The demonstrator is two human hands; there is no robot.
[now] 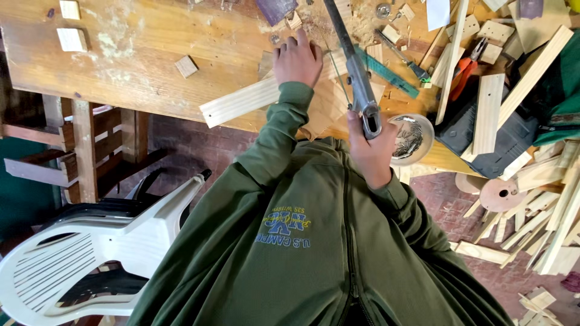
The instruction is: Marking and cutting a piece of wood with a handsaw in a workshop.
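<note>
On the workbench (151,54), left hand (297,60) presses flat and open on the wood strip (254,99), right hand (371,151) fisted round the hacksaw (356,72) handle, just beside a round bowl (426,124) holding dark shavings.

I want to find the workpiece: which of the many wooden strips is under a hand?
The long pale strip lying slantwise across the bench edge: the left hand presses on it. The other strips, at the bench's right end and on the floor, lie untouched.

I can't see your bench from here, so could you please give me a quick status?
Left hand flat on wooden slat. Right hand gripping hacksaw handle. Offcuts, pliers lie beside.
</note>
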